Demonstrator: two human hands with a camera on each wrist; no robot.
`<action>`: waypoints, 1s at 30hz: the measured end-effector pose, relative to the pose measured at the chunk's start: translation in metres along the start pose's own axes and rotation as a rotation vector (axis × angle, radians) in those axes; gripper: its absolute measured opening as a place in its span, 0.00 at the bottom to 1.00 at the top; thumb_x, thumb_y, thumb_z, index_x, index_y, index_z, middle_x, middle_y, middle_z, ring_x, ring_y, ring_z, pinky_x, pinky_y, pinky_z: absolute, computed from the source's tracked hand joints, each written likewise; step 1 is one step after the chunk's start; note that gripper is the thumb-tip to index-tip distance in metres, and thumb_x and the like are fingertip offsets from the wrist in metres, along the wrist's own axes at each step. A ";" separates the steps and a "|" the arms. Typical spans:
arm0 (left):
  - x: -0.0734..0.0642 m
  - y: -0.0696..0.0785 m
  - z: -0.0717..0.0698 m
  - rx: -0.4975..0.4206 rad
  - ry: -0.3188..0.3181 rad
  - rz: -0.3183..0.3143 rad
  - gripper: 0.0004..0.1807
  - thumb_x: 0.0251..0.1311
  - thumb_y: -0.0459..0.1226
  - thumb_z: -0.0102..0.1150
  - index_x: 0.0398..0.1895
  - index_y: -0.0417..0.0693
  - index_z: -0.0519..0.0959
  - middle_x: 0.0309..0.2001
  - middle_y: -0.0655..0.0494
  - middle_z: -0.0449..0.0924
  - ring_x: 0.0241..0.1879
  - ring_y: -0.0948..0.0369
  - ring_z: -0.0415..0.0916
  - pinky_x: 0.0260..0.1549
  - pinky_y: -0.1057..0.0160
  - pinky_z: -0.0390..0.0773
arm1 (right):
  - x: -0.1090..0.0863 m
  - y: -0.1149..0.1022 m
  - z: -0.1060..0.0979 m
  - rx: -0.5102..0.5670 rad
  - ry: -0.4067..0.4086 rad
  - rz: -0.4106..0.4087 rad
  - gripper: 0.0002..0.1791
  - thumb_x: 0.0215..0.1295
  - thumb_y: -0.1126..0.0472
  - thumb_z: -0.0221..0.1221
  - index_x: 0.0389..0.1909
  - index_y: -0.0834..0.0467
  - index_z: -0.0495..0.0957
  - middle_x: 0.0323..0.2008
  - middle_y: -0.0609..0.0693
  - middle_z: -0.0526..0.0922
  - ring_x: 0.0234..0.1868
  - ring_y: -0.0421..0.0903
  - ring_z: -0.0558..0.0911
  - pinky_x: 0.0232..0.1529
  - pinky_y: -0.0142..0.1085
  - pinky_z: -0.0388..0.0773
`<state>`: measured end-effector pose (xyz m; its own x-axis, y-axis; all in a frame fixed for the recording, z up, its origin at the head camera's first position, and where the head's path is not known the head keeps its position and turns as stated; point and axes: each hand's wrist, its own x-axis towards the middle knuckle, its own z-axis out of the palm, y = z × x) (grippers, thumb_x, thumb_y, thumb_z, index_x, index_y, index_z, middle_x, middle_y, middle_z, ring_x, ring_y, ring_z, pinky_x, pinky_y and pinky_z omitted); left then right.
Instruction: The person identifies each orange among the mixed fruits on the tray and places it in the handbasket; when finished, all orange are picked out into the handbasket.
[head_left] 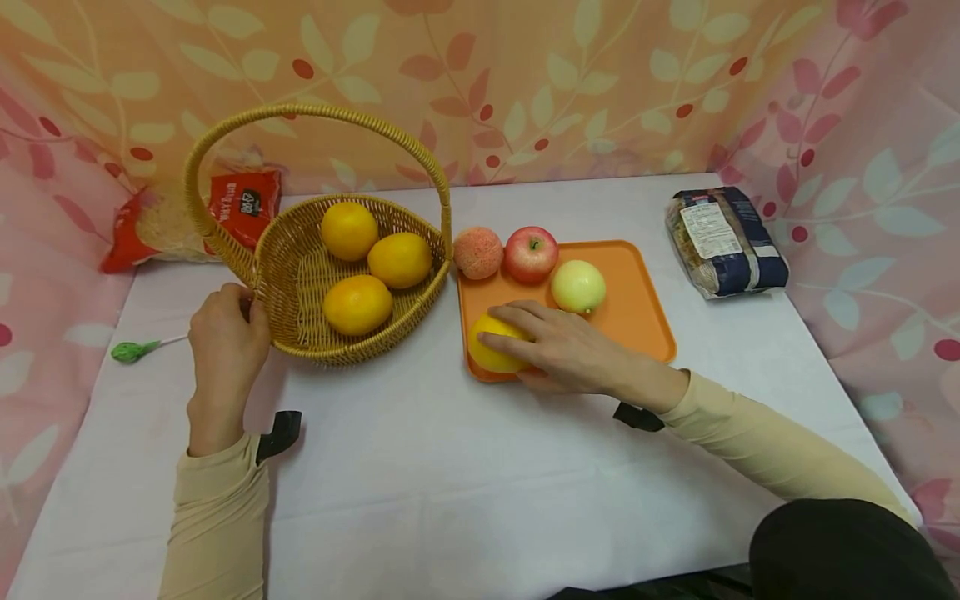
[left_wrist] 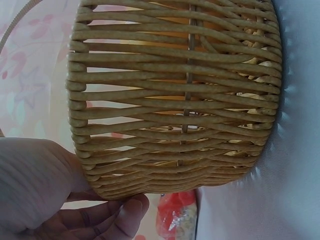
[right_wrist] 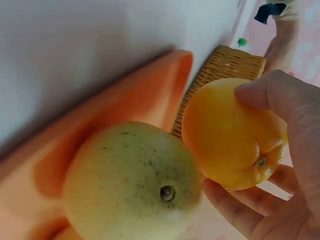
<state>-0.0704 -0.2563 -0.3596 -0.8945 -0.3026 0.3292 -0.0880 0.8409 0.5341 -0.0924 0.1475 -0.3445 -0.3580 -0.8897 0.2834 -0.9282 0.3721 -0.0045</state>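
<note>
My left hand [head_left: 228, 350] pinches the left side of the rim of a woven basket [head_left: 300, 292], thumb and fingers on either side of it. Inside the basket sit three yellow-orange fruits [head_left: 357, 305]. On the right, my right hand [head_left: 570, 350] holds an orange [head_left: 491, 343] at the front left corner of an orange tray [head_left: 637, 325]. The right wrist view shows the thumb on one side of the orange [right_wrist: 230, 135] and fingers on the other. Close beside it is a pale green round fruit [right_wrist: 130, 185] on the tray.
A red apple [head_left: 531, 254] and a rough pink ball-shaped fruit [head_left: 478, 252] are at the tray's back left. Behind the basket lies a red bag [head_left: 243, 204]; a dark blue packet [head_left: 723, 242] is at the back right. A green bud on a stick [head_left: 135, 351] lies left.
</note>
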 end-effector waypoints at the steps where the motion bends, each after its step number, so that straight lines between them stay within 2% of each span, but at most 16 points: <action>1: 0.000 0.000 0.000 0.000 -0.001 -0.001 0.13 0.64 0.30 0.47 0.40 0.23 0.76 0.31 0.31 0.74 0.31 0.39 0.70 0.27 0.52 0.63 | 0.003 0.000 -0.002 0.000 0.012 -0.005 0.31 0.55 0.58 0.65 0.62 0.51 0.73 0.61 0.60 0.74 0.59 0.57 0.75 0.48 0.45 0.79; 9: 0.000 0.001 -0.001 0.000 -0.004 -0.001 0.14 0.64 0.30 0.46 0.41 0.23 0.76 0.32 0.30 0.74 0.32 0.39 0.71 0.28 0.51 0.64 | 0.028 0.002 -0.021 0.076 0.134 0.014 0.30 0.52 0.57 0.65 0.59 0.57 0.72 0.62 0.60 0.74 0.60 0.56 0.74 0.57 0.46 0.76; 15: -0.001 0.001 -0.001 -0.008 -0.002 0.000 0.14 0.64 0.30 0.47 0.42 0.23 0.76 0.32 0.30 0.75 0.32 0.39 0.71 0.28 0.52 0.63 | 0.055 0.005 -0.032 0.159 0.200 0.033 0.31 0.54 0.57 0.64 0.61 0.56 0.72 0.63 0.61 0.71 0.62 0.53 0.71 0.54 0.44 0.77; 19: -0.001 0.001 -0.001 -0.007 -0.005 -0.007 0.14 0.65 0.30 0.47 0.42 0.23 0.76 0.32 0.30 0.75 0.32 0.40 0.70 0.28 0.53 0.63 | 0.078 0.008 -0.036 0.155 0.237 0.017 0.30 0.54 0.56 0.63 0.61 0.56 0.73 0.61 0.62 0.71 0.61 0.54 0.73 0.51 0.43 0.79; 24: -0.001 0.000 -0.001 0.001 -0.009 -0.014 0.14 0.65 0.30 0.47 0.42 0.23 0.76 0.33 0.30 0.75 0.32 0.40 0.70 0.29 0.53 0.64 | 0.106 0.008 -0.039 0.158 0.216 0.027 0.32 0.56 0.55 0.61 0.64 0.56 0.71 0.63 0.62 0.72 0.61 0.55 0.74 0.59 0.45 0.74; 30: 0.000 0.001 0.000 0.000 -0.006 -0.008 0.14 0.65 0.30 0.47 0.41 0.23 0.76 0.32 0.31 0.74 0.32 0.40 0.70 0.29 0.52 0.63 | 0.136 0.004 -0.038 0.141 0.154 0.071 0.31 0.59 0.52 0.56 0.66 0.52 0.70 0.66 0.56 0.70 0.66 0.51 0.72 0.57 0.43 0.76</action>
<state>-0.0702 -0.2555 -0.3589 -0.8965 -0.3065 0.3198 -0.0950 0.8382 0.5370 -0.1407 0.0376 -0.2692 -0.4136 -0.8076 0.4203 -0.9099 0.3825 -0.1605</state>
